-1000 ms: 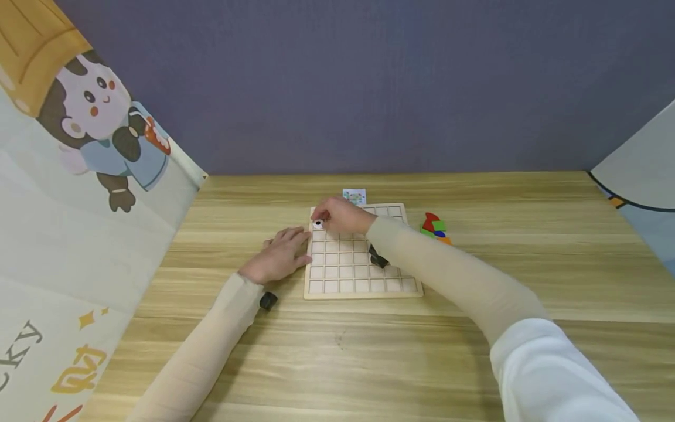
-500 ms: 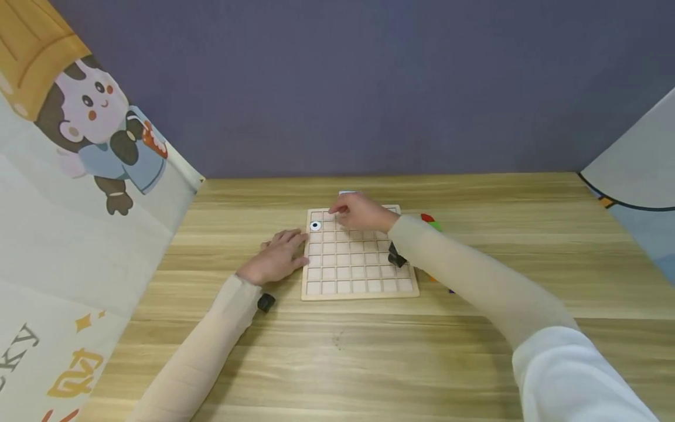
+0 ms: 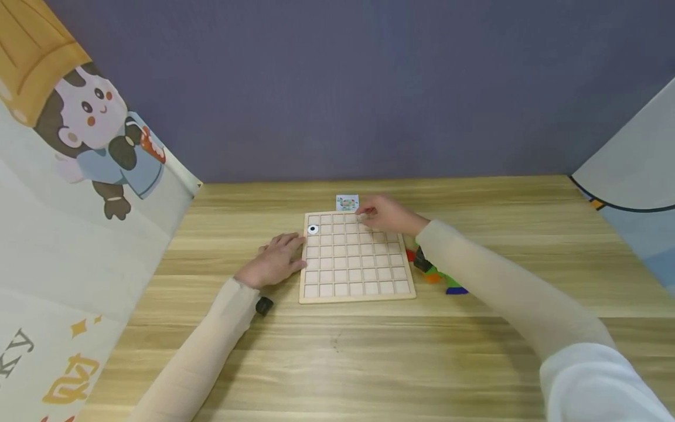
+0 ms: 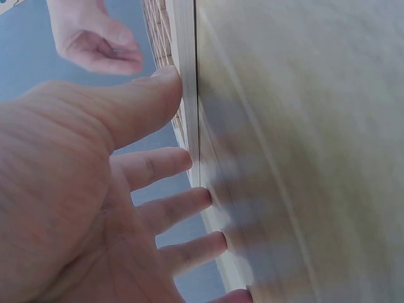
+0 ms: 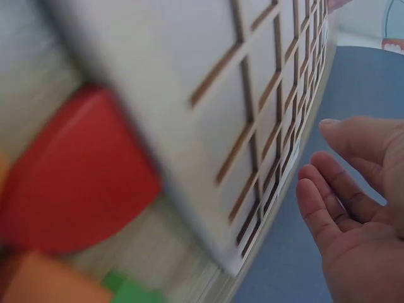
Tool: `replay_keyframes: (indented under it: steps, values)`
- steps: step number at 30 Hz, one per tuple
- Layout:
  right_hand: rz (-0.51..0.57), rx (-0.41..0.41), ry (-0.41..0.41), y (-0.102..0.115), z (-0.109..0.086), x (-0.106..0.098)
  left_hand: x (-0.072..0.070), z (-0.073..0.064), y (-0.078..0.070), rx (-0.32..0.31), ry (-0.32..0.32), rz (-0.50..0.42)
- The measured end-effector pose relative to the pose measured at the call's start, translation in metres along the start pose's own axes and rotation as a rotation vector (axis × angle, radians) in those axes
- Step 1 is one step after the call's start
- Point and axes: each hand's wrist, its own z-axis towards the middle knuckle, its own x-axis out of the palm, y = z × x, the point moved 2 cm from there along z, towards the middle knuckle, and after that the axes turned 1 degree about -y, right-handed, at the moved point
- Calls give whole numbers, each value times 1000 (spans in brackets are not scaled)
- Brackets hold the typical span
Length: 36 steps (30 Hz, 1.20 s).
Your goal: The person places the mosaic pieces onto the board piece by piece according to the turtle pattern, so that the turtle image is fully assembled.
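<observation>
A wooden grid board point(image 3: 340, 252) lies flat on the table. One round white piece with a black dot point(image 3: 313, 229) sits near the board's upper left corner. At the left edge of the board rests my left hand point(image 3: 273, 260), its fingers spread and their tips against the side. My right hand point(image 3: 390, 215) is over the board's upper right part, fingers loosely bent. In the right wrist view, the thumb and fingers of that hand point(image 5: 360, 196) stand apart with nothing between them.
Behind the board lies a small printed card point(image 3: 347, 203). Coloured pieces, among them a red one point(image 5: 82, 177), an orange one point(image 3: 432, 278) and a blue one point(image 3: 456, 291), lie right of the board, partly under my right forearm. A dark wall point(image 3: 379, 94) rises behind the table.
My right hand has left the round white piece, which stays on the board, and moved right across the upper rows. The left hand stays at the board's edge.
</observation>
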Motion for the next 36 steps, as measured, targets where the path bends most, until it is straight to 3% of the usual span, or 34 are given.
replay_keyframes:
  steps: [5,15,24,36]
  values:
    - [-15,-4,-36,-14,-13,-6,2,2,1,0,-2,-2]
    - [10,76,-29,-44,-42,-28,2,3,2,-3,-3,4]
    - [-77,98,-63,-72,-68,-39,1,3,1,-3,-7,-3]
    - [-147,102,-108,-84,-101,-50,-1,4,-2,-9,-7,-19]
